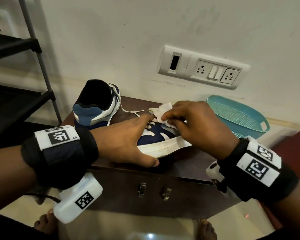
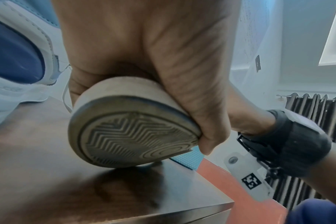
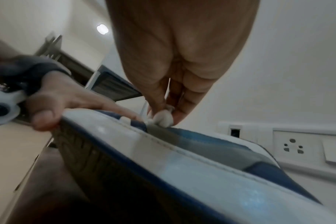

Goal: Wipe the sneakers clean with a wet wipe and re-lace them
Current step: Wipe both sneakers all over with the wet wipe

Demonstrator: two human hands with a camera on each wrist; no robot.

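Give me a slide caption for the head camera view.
Left hand steadies a tilted sneaker while right hand rubs it with a wet wipe.

Each wrist carries a wide black fabric strap. On the left hand, the strap bears a white rectangular plate printed with a black square-patterned marker and the code "L5". A white plastic camera housing with its own black marker hangs below, a thin black cable trailing from it. On the right hand, the strap bears a white plate with two black markers; a white camera module with a round lens sits beneath. Forearms and both feet are bare.
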